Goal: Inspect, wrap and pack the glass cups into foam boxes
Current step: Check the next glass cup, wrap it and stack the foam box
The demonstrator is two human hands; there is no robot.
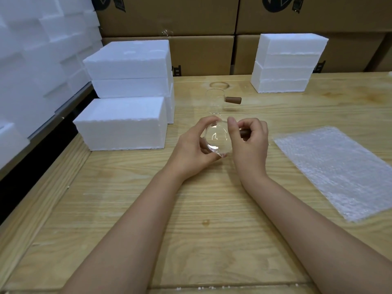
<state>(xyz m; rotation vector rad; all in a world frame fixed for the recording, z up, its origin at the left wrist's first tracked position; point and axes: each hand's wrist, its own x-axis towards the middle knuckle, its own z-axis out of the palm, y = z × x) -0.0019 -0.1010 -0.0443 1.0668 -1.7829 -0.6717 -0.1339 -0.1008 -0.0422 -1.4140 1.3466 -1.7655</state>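
Bright, even light, barely a shadown anywhere.
Foam boxes (121, 124) glare near blown-out white at the table's (127, 209) left edge; wide-angle bend curves the frame's corners, detail slightly soft.

Pale yellow-tan table (191, 209), straight brown grain lines. White foam boxes (123, 124) on its left and far side. Milky, dotted bubble wrap (331, 170) on its right. Clear cup (215, 100), brown handle (233, 100), mid-table. Brown cardboard boxes (201, 52) behind the table, black print.

Packing warehouse — stacked cartons (169, 15), foam boxes (127, 60), workbench (191, 209).
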